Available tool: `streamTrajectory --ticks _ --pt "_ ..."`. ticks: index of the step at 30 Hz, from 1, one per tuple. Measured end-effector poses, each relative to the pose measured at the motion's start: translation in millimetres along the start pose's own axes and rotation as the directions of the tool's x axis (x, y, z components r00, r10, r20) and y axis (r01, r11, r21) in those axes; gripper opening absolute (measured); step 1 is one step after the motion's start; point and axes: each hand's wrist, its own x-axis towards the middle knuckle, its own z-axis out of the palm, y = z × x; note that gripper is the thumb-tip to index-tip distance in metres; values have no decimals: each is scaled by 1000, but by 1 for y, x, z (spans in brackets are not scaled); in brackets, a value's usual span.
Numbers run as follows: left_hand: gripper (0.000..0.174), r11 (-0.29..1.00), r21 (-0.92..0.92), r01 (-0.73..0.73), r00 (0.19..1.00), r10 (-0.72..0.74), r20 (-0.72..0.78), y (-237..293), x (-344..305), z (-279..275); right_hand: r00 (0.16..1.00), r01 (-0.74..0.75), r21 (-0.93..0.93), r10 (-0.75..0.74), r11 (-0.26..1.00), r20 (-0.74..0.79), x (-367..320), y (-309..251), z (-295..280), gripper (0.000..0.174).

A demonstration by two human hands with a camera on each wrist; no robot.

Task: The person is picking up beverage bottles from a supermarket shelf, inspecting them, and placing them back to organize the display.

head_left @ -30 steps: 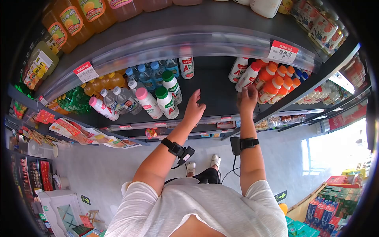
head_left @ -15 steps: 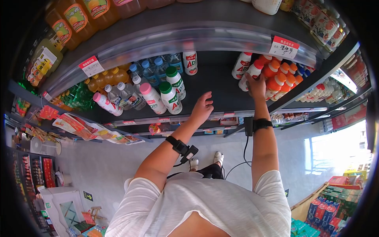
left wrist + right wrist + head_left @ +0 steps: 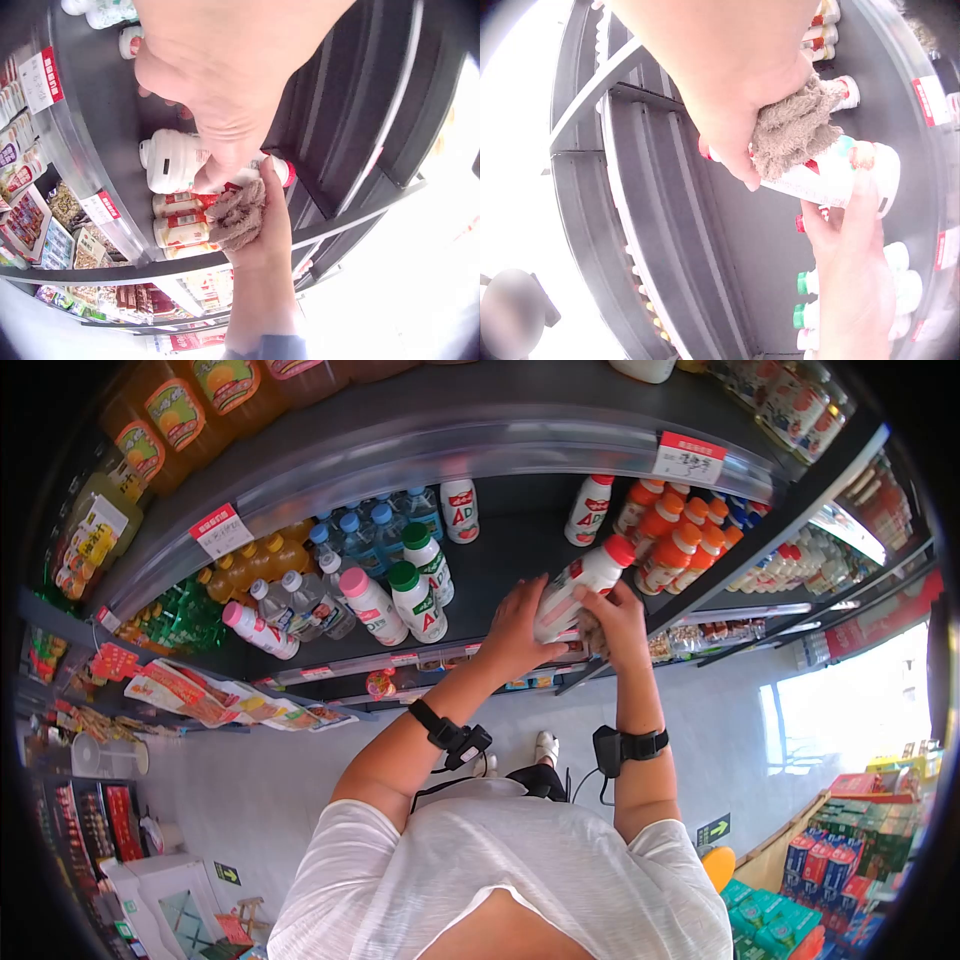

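Observation:
A white bottle with a red cap (image 3: 585,585) is tilted in front of the shelf, held between both hands. My left hand (image 3: 520,630) grips its lower end, with the thumb laid along the side in the left wrist view. The right hand (image 3: 622,622) holds it nearer the cap and has a brown fluffy cloth (image 3: 795,127) bunched in its palm against the bottle. Behind stands another red-capped white bottle (image 3: 589,510), beside several orange-capped bottles (image 3: 668,555).
Left on the same shelf (image 3: 500,560) stand green-capped white bottles (image 3: 418,603), a pink-capped one (image 3: 373,606) and clear water bottles (image 3: 325,605). A clear price rail (image 3: 450,445) runs across above, and a dark divider (image 3: 730,565) slopes down at the right.
The right hand has lifted the red-capped bottle from beside the orange-capped ones and brought it toward the body, tilting it. The left hand has moved right and taken hold of its lower end.

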Motion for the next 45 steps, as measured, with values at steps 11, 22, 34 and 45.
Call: streamTrajectory --ticks 11,22,34,45 --pt "95 817 -561 131 991 -84 109 14 -31 -2 943 -208 647 326 733 -66 -36 -3 -17 31" --pt "96 849 -520 93 983 4 183 30 -41 35 749 435 -641 -649 633 -132 -39 -23 21 46" --pt "74 242 -718 653 661 280 696 104 -29 41 856 -158 827 -343 539 387 -45 -50 -91 47" --pt "79 554 -685 473 778 103 620 129 -21 73 996 -82 615 91 785 15 -78 -50 -116 47"
